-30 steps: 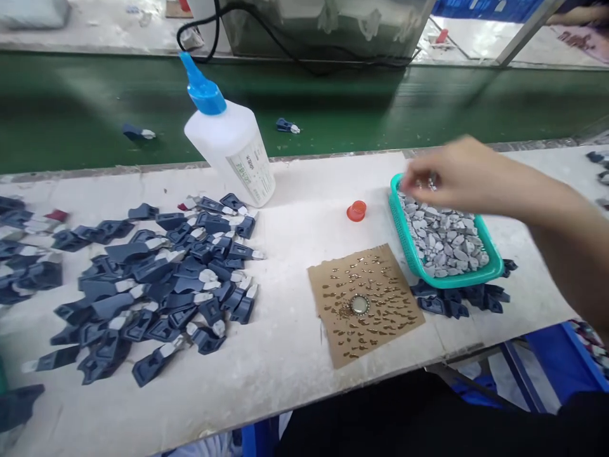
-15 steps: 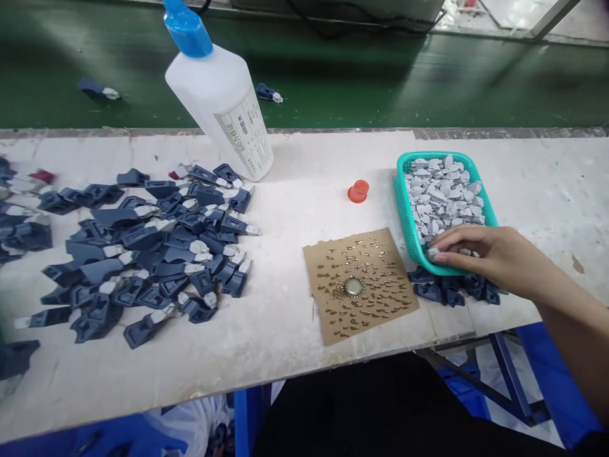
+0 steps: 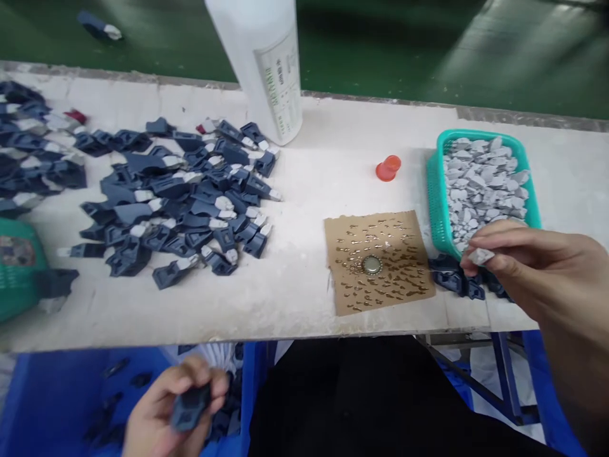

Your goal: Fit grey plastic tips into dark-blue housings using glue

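Between the thumb and fingers of my right hand [image 3: 537,266] is a small light-grey plastic piece [image 3: 481,256], held just in front of the teal basket [image 3: 432,203]. Many like pieces [image 3: 485,184] fill that basket. Low on the left, my left hand [image 3: 166,406] grips a dark blue plastic part [image 3: 190,406] over the blue bin. Left of centre on the table lies a heap of dark blue parts [image 3: 181,190], many with a grey piece at one end. A brown cardboard square [image 3: 352,298] dotted with wet brown drops has a round metal cap [image 3: 372,265] on it.
A white bottle [image 3: 271,76] with a printed label stands at the table's back edge. An orange-red cap [image 3: 388,168] is behind the cardboard. Another green basket [image 3: 19,273] sits at far left. Below the front edge is a blue bin [image 3: 57,393] with dark parts.
My left hand has come into view with a dark blue part. My right hand has drawn out of the basket, holding a grey piece. The view has tilted down and shifted left.
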{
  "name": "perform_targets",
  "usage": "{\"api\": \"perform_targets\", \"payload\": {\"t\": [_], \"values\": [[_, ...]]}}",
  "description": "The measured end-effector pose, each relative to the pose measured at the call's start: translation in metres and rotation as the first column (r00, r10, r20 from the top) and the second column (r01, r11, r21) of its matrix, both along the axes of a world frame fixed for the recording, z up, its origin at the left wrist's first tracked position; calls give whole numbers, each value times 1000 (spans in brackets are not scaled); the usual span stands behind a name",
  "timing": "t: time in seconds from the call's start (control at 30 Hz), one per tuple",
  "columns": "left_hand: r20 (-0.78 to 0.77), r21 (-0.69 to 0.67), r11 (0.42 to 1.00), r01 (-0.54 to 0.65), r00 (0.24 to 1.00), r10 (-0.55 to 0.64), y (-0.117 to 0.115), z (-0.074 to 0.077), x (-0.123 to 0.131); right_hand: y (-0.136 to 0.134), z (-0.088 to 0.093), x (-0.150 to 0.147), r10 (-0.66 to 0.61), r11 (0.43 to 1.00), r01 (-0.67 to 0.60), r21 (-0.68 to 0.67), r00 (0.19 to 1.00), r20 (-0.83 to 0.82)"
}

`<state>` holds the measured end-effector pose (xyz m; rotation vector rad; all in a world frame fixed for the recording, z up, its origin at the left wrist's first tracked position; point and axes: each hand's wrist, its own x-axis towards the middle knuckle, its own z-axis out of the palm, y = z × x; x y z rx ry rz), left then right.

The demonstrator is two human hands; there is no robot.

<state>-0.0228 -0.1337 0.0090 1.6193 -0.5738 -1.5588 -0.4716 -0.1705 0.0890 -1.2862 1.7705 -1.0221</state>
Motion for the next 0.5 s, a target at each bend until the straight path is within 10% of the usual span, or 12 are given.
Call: {"api": "perform_targets", "payload": {"t": [0.2,0.5], "values": [[-631,-249,968,-19,762,-147,-38,16,-131,-5,-22,40,211,945,-307,-108,829,-518],[-575,-386,921,-56,795,-193,-43,-10,-175,-17,-29,48,363,829,-559,1,536,-762]]}}
